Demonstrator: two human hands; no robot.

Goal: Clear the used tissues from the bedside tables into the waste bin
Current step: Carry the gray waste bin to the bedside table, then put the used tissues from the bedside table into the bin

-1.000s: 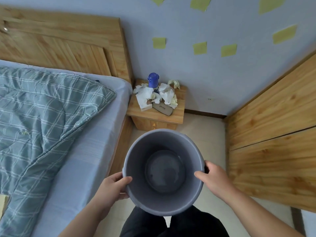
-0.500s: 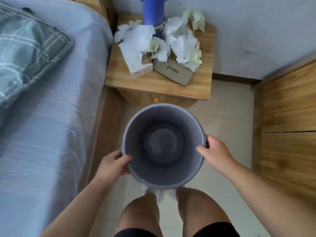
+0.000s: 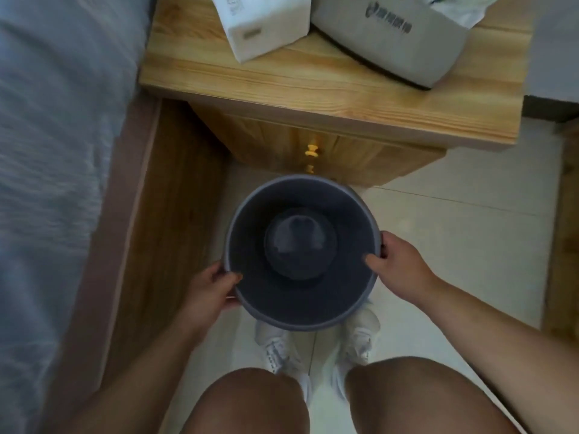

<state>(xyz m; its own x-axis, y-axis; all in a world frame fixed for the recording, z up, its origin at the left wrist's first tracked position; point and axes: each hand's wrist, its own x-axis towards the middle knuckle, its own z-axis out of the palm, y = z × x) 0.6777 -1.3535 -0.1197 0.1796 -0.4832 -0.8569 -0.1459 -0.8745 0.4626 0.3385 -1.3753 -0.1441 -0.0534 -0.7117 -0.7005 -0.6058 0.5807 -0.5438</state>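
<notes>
Left hand [image 3: 210,288] and right hand [image 3: 396,264] clamp bin [image 3: 266,311] rim, held low before desk [image 3: 313,89], likely to catch tissues.

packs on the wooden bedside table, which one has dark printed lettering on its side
The grey tissue pack on the right; the white paper pack beside it shows only a small faint label.
</notes>
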